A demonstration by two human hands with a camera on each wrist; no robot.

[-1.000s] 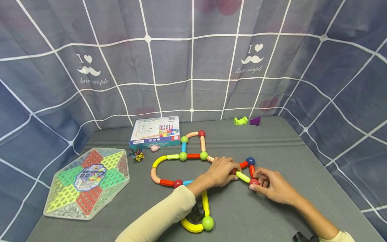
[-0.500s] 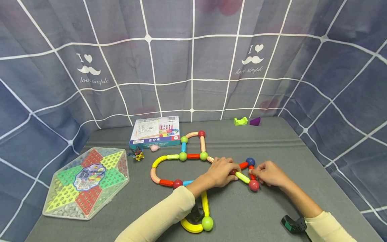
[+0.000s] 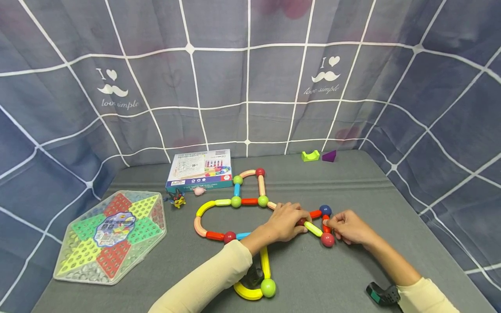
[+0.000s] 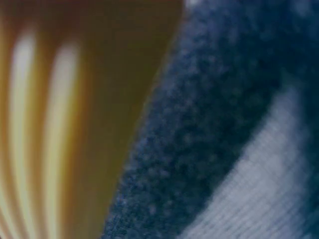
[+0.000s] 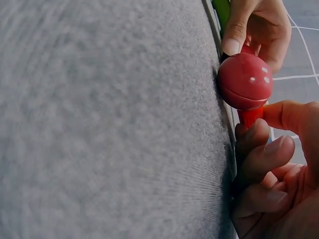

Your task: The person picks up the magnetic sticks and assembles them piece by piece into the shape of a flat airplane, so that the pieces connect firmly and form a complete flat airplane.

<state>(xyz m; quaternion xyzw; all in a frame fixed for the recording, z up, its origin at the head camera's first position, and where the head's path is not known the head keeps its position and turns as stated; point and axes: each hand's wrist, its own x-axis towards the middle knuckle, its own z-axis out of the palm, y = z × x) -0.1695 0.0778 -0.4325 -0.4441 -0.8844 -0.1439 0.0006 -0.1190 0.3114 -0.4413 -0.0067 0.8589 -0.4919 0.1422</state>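
Note:
Magnetic rods and balls form a linked outline on the grey cloth. My left hand (image 3: 287, 221) holds a dark red ball (image 3: 301, 221) at the middle right, its fingers curled over it. A lime rod (image 3: 314, 229) runs from there to a red ball (image 3: 327, 239). Between that ball and a blue ball (image 3: 325, 210), my right hand (image 3: 350, 228) pinches a short red rod (image 3: 326, 224). In the right wrist view, thumb and fingers are at the red rod (image 5: 250, 116) just under the red ball (image 5: 246, 82). The left wrist view is filled by a blurred yellow ridged surface (image 4: 60, 139).
A Chinese checkers board (image 3: 113, 237) lies at left. Behind it are a toy box (image 3: 199, 170), a small yellow-and-dark figure (image 3: 178, 199) and a pink figure (image 3: 199, 191). A green block (image 3: 310, 156) and purple block (image 3: 329, 156) sit by the back curtain.
My right hand has shifted up from the red ball to the short red rod and now pinches it, leaving the ball uncovered. The left hand stays in place.

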